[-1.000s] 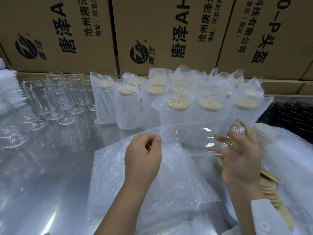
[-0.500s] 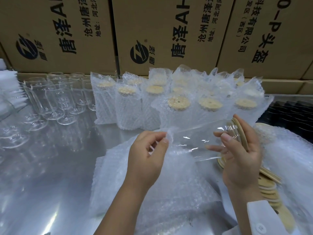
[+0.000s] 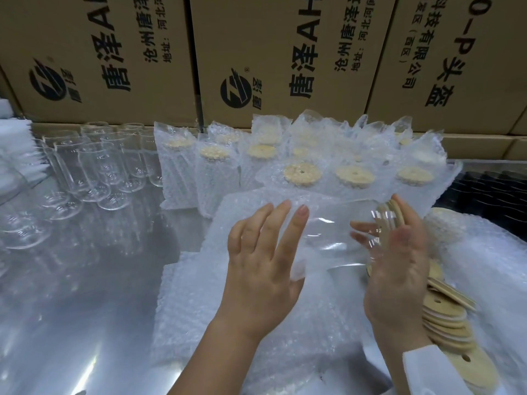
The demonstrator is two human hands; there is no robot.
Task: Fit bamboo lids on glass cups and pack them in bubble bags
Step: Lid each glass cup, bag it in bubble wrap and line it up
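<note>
My right hand (image 3: 399, 275) grips a clear glass cup (image 3: 339, 232) lying on its side, with a bamboo lid (image 3: 392, 212) fitted on the end by my palm. The cup's base points left into a bubble bag (image 3: 256, 202) lifted off the pile. My left hand (image 3: 262, 258) holds that bag, fingers spread straight on top and thumb hidden beneath the film. Both hands hover over a stack of flat bubble bags (image 3: 199, 309).
Several bagged, lidded cups (image 3: 302, 172) stand in rows behind. Empty glass cups (image 3: 94, 166) crowd the left of the steel table (image 3: 85, 280). Loose bamboo lids (image 3: 445, 315) lie at the right, a black tray (image 3: 496, 195) beyond, cardboard boxes (image 3: 285, 52) along the back.
My left hand went from pinching the bag's edge with curled fingers to lying spread over it. The cup has moved left, deeper into the bag, and the bag now covers more of it.
</note>
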